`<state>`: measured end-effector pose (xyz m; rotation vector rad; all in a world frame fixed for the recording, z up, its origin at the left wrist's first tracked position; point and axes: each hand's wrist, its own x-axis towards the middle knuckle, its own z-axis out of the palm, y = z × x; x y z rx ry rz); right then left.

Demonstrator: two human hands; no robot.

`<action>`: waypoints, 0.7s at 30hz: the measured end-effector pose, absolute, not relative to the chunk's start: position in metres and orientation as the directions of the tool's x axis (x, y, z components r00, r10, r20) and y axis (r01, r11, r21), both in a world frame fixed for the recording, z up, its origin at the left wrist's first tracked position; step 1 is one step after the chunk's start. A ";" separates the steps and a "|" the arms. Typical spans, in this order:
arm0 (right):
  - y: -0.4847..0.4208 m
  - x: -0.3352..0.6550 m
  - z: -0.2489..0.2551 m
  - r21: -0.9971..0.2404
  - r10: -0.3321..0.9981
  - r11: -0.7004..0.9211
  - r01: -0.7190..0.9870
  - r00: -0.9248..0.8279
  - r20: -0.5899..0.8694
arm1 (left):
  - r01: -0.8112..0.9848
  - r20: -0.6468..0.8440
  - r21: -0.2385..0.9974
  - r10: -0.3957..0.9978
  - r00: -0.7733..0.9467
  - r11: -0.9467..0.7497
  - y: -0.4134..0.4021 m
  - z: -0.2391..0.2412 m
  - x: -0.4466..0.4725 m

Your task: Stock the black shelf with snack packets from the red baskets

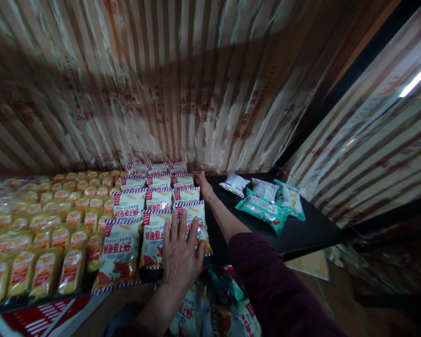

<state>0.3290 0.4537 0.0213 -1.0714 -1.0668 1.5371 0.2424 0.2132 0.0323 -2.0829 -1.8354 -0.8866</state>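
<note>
My left hand [181,255] lies with its fingers spread over the front of a white snack bag [192,215] with red lettering and a striped edge. Beside it, another snack bag [154,238] touches its fingertips, and a third bag [121,255] leans at the row's left end. My right hand [202,183] reaches to the back, against the right side of the rear bags [182,180]. Its fingers look stretched out, though partly hidden and small. The bags stand in several rows on a black shelf [220,234].
Packed yellow cakes [43,271] fill the shelf's left. Loose green bags [261,210] and a white bag [233,184] lie on the right. More bags [189,311] are below the front edge, near a red-and-white box [38,320]. Striped sheeting [154,84] hangs behind.
</note>
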 end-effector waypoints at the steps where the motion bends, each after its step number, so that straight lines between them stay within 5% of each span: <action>1: 0.451 0.329 0.022 -0.965 0.977 -0.165 -0.206 -0.167 -0.132 | 0.957 0.571 0.219 0.820 0.031 -0.188 0.213 0.032 0.243; 21: 0.280 0.405 0.045 -0.962 0.974 0.224 -0.154 0.065 0.216 | 0.949 0.566 0.182 0.817 0.112 -0.257 0.179 0.053 0.261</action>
